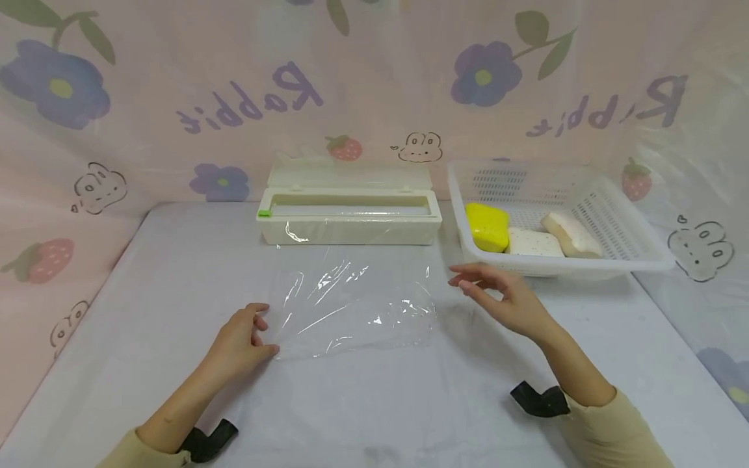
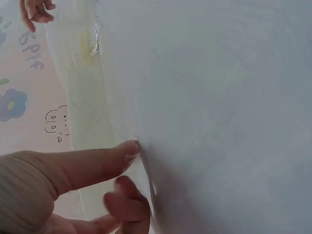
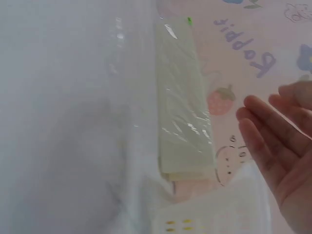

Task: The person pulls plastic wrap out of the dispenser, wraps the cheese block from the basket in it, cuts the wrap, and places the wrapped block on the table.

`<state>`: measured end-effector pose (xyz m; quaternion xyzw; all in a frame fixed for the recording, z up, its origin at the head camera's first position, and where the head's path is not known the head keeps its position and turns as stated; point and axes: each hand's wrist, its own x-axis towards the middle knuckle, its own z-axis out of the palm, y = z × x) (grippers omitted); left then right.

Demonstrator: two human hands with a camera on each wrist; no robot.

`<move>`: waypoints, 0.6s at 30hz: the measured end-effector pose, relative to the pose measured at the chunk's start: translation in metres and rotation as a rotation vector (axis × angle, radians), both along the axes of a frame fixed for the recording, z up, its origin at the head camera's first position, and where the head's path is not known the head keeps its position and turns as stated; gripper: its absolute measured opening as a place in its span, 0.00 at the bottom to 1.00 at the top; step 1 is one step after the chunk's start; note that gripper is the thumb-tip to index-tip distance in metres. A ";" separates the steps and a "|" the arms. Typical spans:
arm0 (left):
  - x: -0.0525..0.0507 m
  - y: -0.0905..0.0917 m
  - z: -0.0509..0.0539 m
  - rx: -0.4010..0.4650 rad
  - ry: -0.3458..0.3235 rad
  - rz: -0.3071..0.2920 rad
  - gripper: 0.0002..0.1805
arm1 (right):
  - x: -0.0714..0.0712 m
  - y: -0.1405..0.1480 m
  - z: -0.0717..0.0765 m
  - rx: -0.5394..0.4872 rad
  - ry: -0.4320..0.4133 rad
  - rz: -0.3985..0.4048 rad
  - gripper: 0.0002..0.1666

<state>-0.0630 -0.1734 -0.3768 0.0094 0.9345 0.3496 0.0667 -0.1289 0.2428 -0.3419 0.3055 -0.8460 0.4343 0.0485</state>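
Note:
A sheet of clear plastic wrap (image 1: 345,305) stretches forward from a white wrap dispenser (image 1: 351,231), whose lid stands raised at the back. At the sheet's near left corner, my left hand (image 1: 240,341) holds the film's edge with thumb and curled fingers; the exact contact is hard to make out through the clear film. My right hand (image 1: 506,299) hovers beyond the sheet's right side, fingers loosely spread and holding nothing. In the right wrist view, the palm (image 3: 287,170) faces the dispenser (image 3: 183,102), apart from it.
Right of the dispenser stands a white plastic basket (image 1: 632,240). It holds a yellow block (image 1: 488,227), a speckled white block (image 1: 532,242) and a pale curved piece (image 1: 570,235). A printed curtain (image 1: 374,84) rises behind the white-covered table (image 1: 351,416).

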 end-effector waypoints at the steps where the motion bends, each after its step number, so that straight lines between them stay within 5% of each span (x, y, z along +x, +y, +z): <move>1: 0.000 0.000 0.000 -0.001 0.003 -0.004 0.38 | -0.002 0.001 0.004 -0.047 0.007 -0.014 0.19; 8: 0.001 -0.004 -0.003 0.039 -0.004 -0.016 0.37 | -0.019 0.009 0.027 -0.276 0.020 -0.128 0.14; 18: 0.002 -0.008 -0.006 0.085 -0.040 -0.035 0.25 | -0.063 0.027 0.036 -0.225 -0.061 -0.404 0.17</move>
